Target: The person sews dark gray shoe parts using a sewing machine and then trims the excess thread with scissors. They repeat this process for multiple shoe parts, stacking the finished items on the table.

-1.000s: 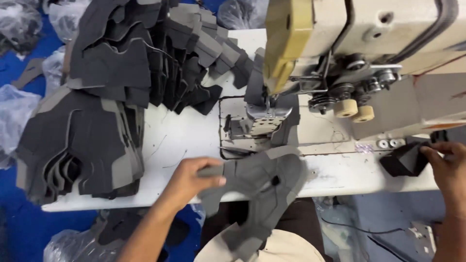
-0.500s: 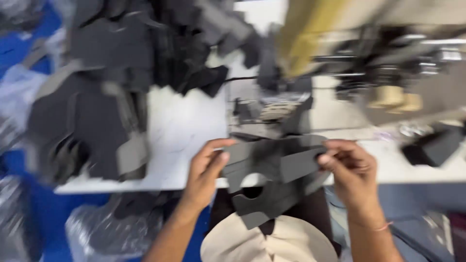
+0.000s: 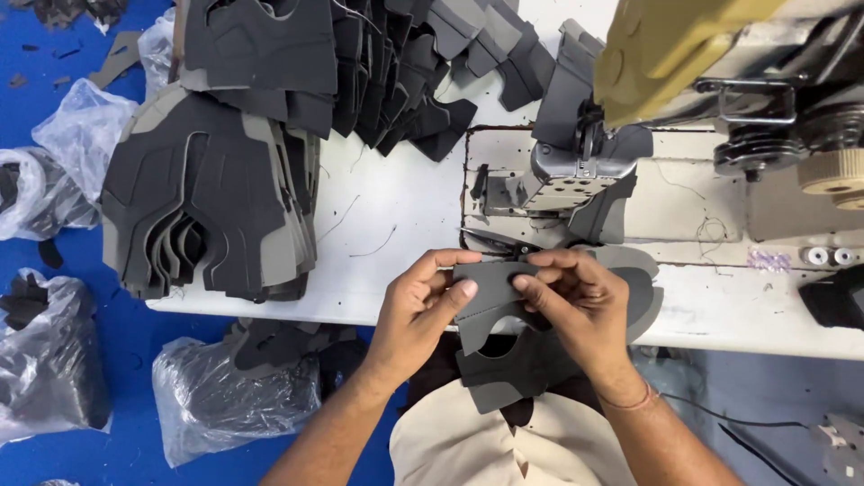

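Pinching one grey shoe-upper piece (image 3: 504, 297), left hand (image 3: 418, 306) and right hand (image 3: 576, 301) (fingers closed), table edge (image 3: 360, 301).

Two hands (image 3: 423, 301), one sewing machine (image 3: 684, 81), two white spools (image 3: 828, 256).

Dark grey shoe-upper piece (image 3: 504, 346); white table (image 3: 396, 225); blue floor (image 3: 54, 90).

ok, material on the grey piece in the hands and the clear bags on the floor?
Grey piece: looks like matte synthetic sheet or foam-backed fabric; it has clean die-cut edges, flexes between the left hand and right hand, and shows no sheen. The exact material is open. Bags: thin glossy plastic film, see-through and crinkled, with highlights.
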